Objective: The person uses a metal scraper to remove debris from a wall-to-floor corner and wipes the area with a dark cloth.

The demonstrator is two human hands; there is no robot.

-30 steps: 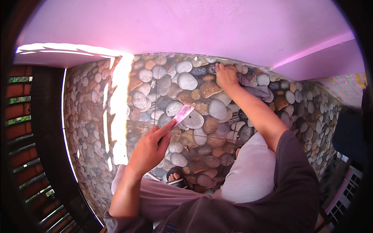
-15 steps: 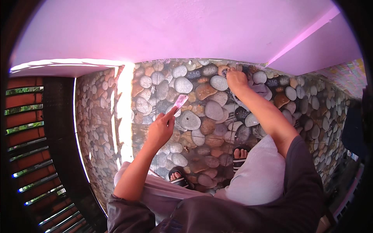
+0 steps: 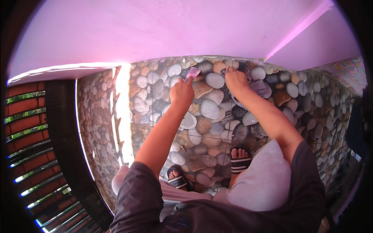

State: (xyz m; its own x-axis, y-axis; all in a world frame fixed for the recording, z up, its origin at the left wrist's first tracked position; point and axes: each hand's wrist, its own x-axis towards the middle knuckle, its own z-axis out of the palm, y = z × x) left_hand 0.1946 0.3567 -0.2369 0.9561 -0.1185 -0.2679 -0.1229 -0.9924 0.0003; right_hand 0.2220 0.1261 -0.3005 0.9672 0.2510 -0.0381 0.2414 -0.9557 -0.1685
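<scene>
My left hand point(image 3: 182, 92) is closed around the handle of a scraper point(image 3: 193, 72), whose flat blade is smeared pink. The blade is over the pebble-patterned floor point(image 3: 210, 110), a short way from the foot of the pink wall point(image 3: 186, 31). Most of the handle is hidden by my fingers. To the right, my right hand point(image 3: 235, 80) presses a crumpled grey cloth point(image 3: 261, 89) to the floor close to the wall. Part of the cloth sticks out beyond my wrist, and the rest is hidden under the hand.
My feet in striped black sandals point(image 3: 240, 165) are planted on the floor below my hands. A dark slatted gate point(image 3: 62, 128) stands at the left. A strip of sunlight point(image 3: 124, 112) crosses the floor beside it. Something dark point(image 3: 354, 128) stands at the right edge.
My left hand has moved forward and to the right with the scraper, bringing it nearer the wall and the right hand. The right hand has stayed nearly in place on the cloth.
</scene>
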